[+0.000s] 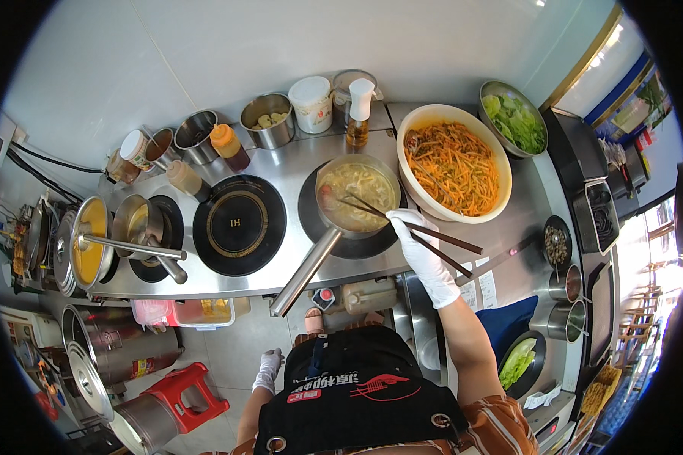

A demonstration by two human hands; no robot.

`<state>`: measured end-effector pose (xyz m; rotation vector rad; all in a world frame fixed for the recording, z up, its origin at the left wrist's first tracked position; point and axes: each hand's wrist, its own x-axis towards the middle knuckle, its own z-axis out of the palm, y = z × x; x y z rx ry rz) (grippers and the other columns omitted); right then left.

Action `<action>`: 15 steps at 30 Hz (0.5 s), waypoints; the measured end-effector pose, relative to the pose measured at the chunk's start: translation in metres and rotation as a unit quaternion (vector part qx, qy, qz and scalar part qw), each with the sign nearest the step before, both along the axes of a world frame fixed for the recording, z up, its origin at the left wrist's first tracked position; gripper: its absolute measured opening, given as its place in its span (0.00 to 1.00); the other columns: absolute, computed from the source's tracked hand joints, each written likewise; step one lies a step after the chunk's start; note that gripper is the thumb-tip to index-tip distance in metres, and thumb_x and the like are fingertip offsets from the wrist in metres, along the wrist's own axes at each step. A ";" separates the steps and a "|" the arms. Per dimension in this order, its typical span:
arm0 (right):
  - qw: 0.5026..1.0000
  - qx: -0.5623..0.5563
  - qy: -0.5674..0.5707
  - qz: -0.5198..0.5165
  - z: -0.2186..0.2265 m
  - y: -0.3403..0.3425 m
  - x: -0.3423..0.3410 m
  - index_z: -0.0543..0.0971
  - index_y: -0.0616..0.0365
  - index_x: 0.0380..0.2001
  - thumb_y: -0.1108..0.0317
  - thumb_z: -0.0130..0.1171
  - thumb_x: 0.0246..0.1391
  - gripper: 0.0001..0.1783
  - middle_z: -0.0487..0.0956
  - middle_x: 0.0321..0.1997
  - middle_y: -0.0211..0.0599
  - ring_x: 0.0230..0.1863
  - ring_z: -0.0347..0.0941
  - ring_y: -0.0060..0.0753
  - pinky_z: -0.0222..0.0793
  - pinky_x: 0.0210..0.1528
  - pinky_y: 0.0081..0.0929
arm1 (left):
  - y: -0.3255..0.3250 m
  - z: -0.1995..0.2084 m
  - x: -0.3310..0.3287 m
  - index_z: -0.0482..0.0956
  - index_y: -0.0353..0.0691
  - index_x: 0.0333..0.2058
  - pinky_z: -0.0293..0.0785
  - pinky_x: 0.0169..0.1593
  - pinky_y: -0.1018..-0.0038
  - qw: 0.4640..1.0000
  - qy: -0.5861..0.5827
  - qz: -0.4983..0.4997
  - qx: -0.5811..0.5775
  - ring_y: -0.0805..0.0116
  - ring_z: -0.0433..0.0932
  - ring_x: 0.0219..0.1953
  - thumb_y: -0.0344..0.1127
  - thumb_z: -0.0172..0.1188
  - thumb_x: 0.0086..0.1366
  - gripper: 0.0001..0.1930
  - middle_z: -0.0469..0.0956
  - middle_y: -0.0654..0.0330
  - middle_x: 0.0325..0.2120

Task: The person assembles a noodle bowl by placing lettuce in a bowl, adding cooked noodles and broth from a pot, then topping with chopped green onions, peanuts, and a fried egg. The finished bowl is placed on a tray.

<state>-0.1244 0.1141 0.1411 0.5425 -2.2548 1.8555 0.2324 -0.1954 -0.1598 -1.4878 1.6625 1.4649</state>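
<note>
My right hand (pixel 420 254), in a white glove, grips a pair of dark chopsticks (pixel 454 240). Their tips reach into a steel saucepan (pixel 308 271) of pale broth with noodles (pixel 357 182) and bits of egg or vegetable. The pan rests on a round black hob (pixel 306 203), its long handle pointing toward me and left over the counter edge. Down by my side hangs my gloved left hand (pixel 269 368), away from the counter, with its fingers loosely apart and nothing visible in them.
A big cream bowl of shredded orange vegetables (pixel 451 171) stands right of the pan, with a bowl of lettuce (pixel 514 125) behind. Left are another hob (pixel 239 225), a small pot (pixel 138 216) and a ladle (pixel 136 245). Bottles and tubs line the wall; a red stool (pixel 192 394) stands below.
</note>
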 end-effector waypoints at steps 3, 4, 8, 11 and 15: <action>1.000 -0.012 -0.004 0.009 0.014 0.013 0.006 0.79 0.64 0.35 0.79 0.58 0.54 0.05 0.80 0.37 0.37 0.39 0.75 0.26 0.70 0.43 0.22 | 0.000 0.000 0.001 0.75 0.27 0.40 0.75 0.28 0.72 1.000 0.006 0.022 0.009 0.65 0.78 0.25 0.39 0.54 0.65 0.17 0.80 0.53 0.27; 1.000 0.013 0.018 -0.001 0.020 0.018 0.006 0.80 0.64 0.35 0.79 0.57 0.55 0.05 0.80 0.36 0.37 0.39 0.75 0.26 0.70 0.43 0.22 | 0.000 0.000 0.001 0.75 0.27 0.40 0.75 0.28 0.72 1.000 0.007 0.015 0.009 0.65 0.78 0.25 0.39 0.54 0.65 0.17 0.79 0.53 0.27; 1.000 0.010 0.025 0.002 0.034 0.024 0.008 0.80 0.65 0.36 0.79 0.55 0.56 0.06 0.80 0.37 0.37 0.40 0.76 0.29 0.71 0.46 0.24 | 0.001 -0.003 0.001 0.75 0.28 0.39 0.74 0.28 0.72 1.000 0.003 0.012 0.005 0.65 0.77 0.25 0.39 0.55 0.65 0.16 0.79 0.53 0.27; 0.999 -0.007 0.017 0.041 0.033 0.016 0.008 0.79 0.65 0.36 0.79 0.55 0.56 0.06 0.81 0.38 0.37 0.41 0.76 0.30 0.71 0.47 0.25 | 0.002 -0.004 -0.003 0.75 0.28 0.39 0.73 0.27 0.71 1.000 0.003 0.009 0.011 0.66 0.77 0.24 0.40 0.55 0.65 0.17 0.80 0.54 0.26; 0.999 -0.011 0.025 0.043 0.022 0.002 0.003 0.78 0.61 0.35 0.79 0.58 0.53 0.06 0.81 0.37 0.37 0.40 0.77 0.29 0.71 0.45 0.23 | 0.002 -0.002 -0.010 0.76 0.28 0.40 0.73 0.28 0.72 1.000 0.005 0.004 0.003 0.66 0.77 0.23 0.40 0.55 0.65 0.17 0.80 0.55 0.25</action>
